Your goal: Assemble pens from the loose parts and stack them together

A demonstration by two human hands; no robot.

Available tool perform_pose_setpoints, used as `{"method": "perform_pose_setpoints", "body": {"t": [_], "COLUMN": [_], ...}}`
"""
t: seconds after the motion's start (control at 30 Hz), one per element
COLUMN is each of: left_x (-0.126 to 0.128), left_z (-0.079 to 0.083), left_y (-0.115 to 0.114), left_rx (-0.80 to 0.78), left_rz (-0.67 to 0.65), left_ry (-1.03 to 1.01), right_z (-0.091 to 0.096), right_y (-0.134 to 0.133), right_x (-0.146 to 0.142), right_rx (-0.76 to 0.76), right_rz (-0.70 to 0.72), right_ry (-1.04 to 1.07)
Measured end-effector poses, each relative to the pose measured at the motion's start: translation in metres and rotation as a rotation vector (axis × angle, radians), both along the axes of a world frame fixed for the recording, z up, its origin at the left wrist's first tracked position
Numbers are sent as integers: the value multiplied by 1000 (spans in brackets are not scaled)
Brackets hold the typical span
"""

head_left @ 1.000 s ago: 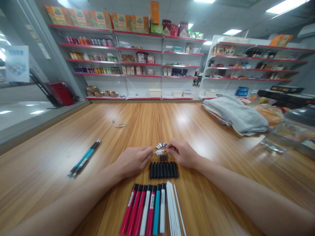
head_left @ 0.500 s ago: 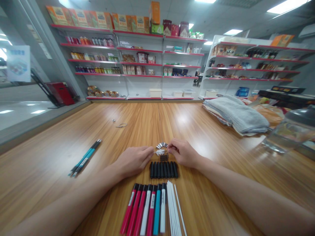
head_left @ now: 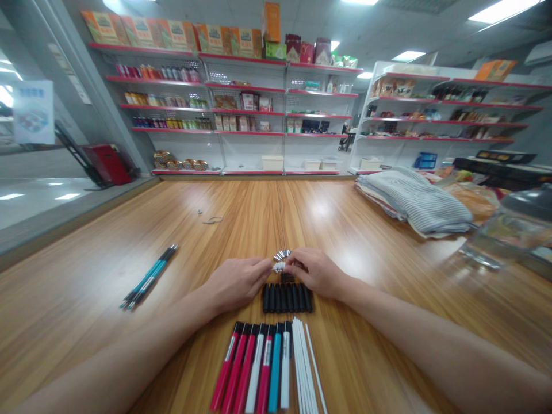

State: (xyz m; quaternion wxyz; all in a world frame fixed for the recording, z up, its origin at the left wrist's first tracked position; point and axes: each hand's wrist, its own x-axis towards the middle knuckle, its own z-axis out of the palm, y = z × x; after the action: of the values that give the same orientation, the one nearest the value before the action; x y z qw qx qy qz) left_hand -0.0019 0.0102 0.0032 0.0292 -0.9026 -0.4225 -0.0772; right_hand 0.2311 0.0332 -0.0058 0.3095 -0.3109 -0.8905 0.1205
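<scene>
My left hand (head_left: 241, 280) rests on the table with its fingers together, fingertips at the left end of a row of small white pieces (head_left: 279, 267). From the other side, my right hand (head_left: 318, 271) pinches at that row's right end. Whatever lies between the fingertips of either hand is too small to make out. Silver cone-shaped tips (head_left: 282, 255) fan out just beyond. Small dark pieces (head_left: 286, 278) sit partly hidden by my right fingers. Closer to me are a row of black grips (head_left: 287, 298), pink, white and teal pen barrels (head_left: 274, 368), and thin white rods (head_left: 305, 368).
Assembled-looking teal and black pens (head_left: 149, 278) lie at left. A thin ring-shaped strip (head_left: 213, 220) lies farther back. Folded striped cloth (head_left: 414, 201) and a clear jug (head_left: 504, 230) stand at right. Stocked shelves (head_left: 241, 132) line the far side.
My right hand has shifted slightly left and toward me, from beside the silver tips to the white pieces, covering part of the dark ones. My left hand has barely moved.
</scene>
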Motion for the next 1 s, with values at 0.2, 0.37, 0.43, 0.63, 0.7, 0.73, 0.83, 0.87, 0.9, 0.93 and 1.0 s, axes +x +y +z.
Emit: {"method": "perform_pose_setpoints", "body": {"t": [0.2,0.37,0.43,0.63,0.7,0.73,0.83,0.87,0.9,0.93,1.0], "left_x": [0,0,0,0,0,0,1,1,1,0,0], "left_z": [1,2,2,2,2,3,4,4,4,4,3], "left_y": [0,-1,-2,-2,-2,-2,-2,-2,-2,-2,-2], "left_rx": [7,-5,-11,-4,-5,-6,-13,-15,-18,-22,-26], "left_rz": [10,14,12,14,11,11,11,11,10,7,7], "left_ry": [-5,-26,-31,-30,-25,-22,-17,-18,-20,-21,-24], "right_z": [2,-4,-5,6,12,14,19,20,21,22,24], "right_y": [-1,7,11,18,19,20,24,25,25,26,25], "right_x": [-1,9,15,31,36,38,45,47,48,49,48], "right_rx": [10,-76,-220,-567,-650,-682,-743,-752,-755,-751,-717], "right_rz": [-60,-222,-160,123,201,236,336,364,387,405,428], "right_ry": [42,93,67,14,20,17,-8,-22,-36,-53,-99]}}
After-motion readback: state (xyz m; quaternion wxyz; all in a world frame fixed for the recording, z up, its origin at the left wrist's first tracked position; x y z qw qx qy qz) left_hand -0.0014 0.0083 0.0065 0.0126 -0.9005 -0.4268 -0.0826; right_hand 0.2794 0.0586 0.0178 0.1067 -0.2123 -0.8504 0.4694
